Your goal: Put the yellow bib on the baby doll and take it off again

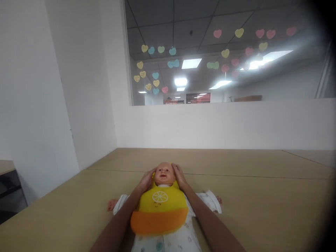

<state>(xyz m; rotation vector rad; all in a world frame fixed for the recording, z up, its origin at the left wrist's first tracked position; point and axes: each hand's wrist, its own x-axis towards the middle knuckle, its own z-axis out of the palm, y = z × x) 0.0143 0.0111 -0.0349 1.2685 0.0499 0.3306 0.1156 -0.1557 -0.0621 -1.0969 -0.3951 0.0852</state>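
Observation:
A baby doll (164,174) lies on its back on the tan table (249,196), head pointing away from me. It wears white printed clothes and a yellow bib (159,210) with an orange pocket and a lemon face. My left hand (146,182) is cupped against the left side of the doll's head and neck. My right hand (179,176) is cupped against the right side of the head, fingers lying along it. Both forearms run along the doll's body.
A white wall and a glass partition with several coloured paper hearts (154,75) stand beyond the table's far edge. A dark shelf or desk (9,189) sits low at the left.

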